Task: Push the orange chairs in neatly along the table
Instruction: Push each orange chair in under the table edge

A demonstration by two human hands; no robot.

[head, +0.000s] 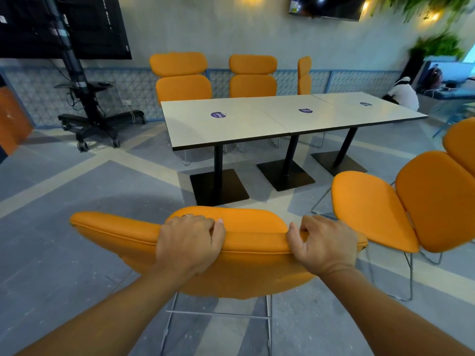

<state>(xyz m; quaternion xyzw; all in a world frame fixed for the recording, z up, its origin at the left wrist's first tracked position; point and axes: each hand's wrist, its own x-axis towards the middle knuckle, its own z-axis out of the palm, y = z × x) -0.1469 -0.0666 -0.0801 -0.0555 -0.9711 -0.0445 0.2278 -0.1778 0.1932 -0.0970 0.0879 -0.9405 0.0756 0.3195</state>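
An orange padded chair [118,232] stands right in front of me, its back toward me, well short of the long white table [252,122]. My left hand [189,242] and my right hand [322,244] both grip the top edge of its backrest. A second orange chair [380,206] stands at the right, turned sideways and away from the table. Across the table, three orange chairs line the far side: one at the left [181,78], one in the middle [253,75], one turned edge-on [304,74].
Black pedestal bases [218,187] hold up the table. A wheeled black screen stand [87,116] with cables sits at the back left. A person in white [402,95] crouches past the table's far right end. Open grey floor lies to my left.
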